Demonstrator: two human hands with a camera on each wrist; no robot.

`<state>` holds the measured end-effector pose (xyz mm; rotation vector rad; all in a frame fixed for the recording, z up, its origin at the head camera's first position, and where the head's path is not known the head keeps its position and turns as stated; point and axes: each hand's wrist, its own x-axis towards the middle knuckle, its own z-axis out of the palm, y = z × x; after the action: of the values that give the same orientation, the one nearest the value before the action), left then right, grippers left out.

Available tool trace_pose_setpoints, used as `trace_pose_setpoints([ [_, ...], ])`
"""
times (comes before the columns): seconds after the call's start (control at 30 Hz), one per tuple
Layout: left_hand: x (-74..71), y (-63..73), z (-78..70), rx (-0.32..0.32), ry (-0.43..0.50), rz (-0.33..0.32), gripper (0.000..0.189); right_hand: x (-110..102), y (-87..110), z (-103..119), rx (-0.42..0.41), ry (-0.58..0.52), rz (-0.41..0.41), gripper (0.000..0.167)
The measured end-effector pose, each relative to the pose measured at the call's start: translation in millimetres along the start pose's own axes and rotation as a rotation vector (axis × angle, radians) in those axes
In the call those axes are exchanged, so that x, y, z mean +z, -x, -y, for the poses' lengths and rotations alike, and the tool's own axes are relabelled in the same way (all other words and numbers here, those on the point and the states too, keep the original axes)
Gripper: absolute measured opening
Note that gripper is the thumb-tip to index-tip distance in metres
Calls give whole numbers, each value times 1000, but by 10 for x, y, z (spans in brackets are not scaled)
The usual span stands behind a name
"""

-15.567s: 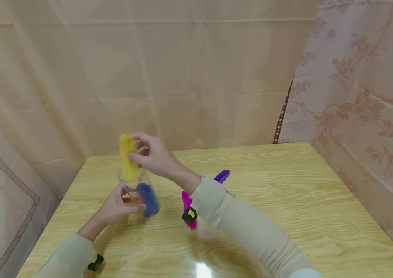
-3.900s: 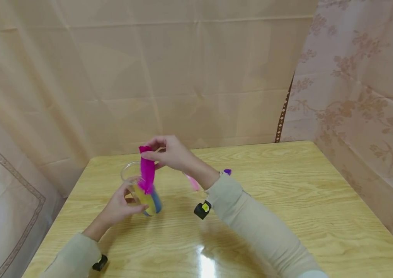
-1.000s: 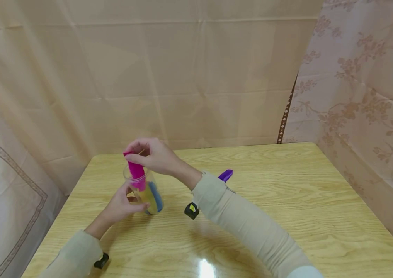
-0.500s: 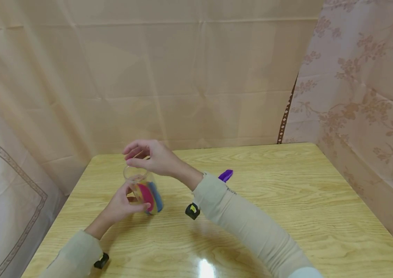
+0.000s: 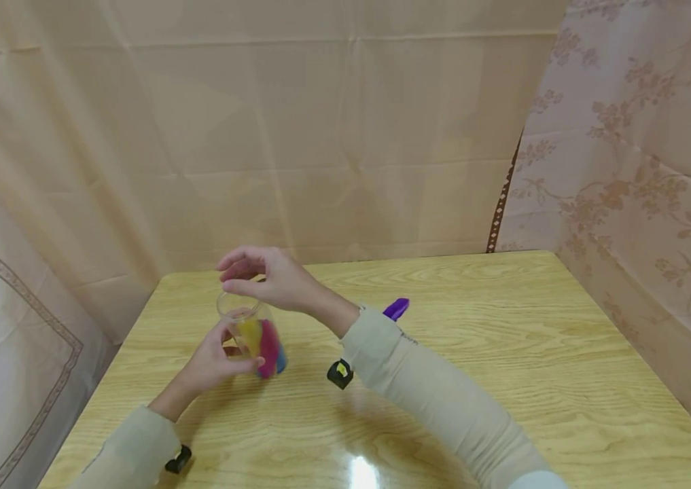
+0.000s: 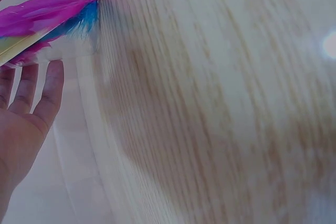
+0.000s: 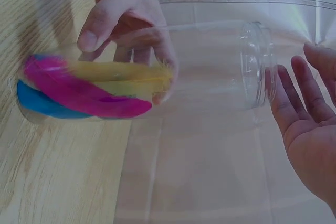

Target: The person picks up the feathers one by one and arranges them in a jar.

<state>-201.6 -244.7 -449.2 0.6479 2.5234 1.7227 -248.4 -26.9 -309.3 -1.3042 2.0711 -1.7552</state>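
My left hand (image 5: 213, 356) grips a clear jar (image 7: 210, 51), fingers and thumb around its side, and the jar stands tilted at the table's left. Inside lie a magenta feather (image 7: 84, 90), a yellow feather (image 7: 126, 77) and a blue feather (image 7: 50, 103), gathered toward the bottom. Right above the jar's open mouth is my right hand (image 5: 266, 275), its fingers loosely bent and nothing between them. In the right wrist view its fingertips (image 7: 299, 66) are close by the rim. A purple feather (image 5: 397, 309) lies on the table, partly hidden by the right sleeve.
The wooden table (image 5: 504, 380) reaches back to a beige curtain (image 5: 351, 136). A patterned cloth (image 5: 645, 170) hangs at the right, a white one (image 5: 9, 353) at the left. Small black devices (image 5: 340, 373) are at both cuffs.
One second ago my right hand pinched the magenta feather at the jar's mouth. It has let go, and the feather has dropped inside and shifted rightward over the blue one. My left hand keeps its hold.
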Motion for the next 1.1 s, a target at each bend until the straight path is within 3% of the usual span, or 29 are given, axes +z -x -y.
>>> trace_pose_setpoints([
  [0.47,-14,1,5,-45,-20,-6,83,-280,231,-17,32,-30,-65,42],
  [0.87,-12,-1,4,-52,-34,-9,82,-870,605,-161,129,249,21,59],
  [1.1,-16,6,14,-43,-23,-4,83,-1173,876,-398,158,537,122,62],
])
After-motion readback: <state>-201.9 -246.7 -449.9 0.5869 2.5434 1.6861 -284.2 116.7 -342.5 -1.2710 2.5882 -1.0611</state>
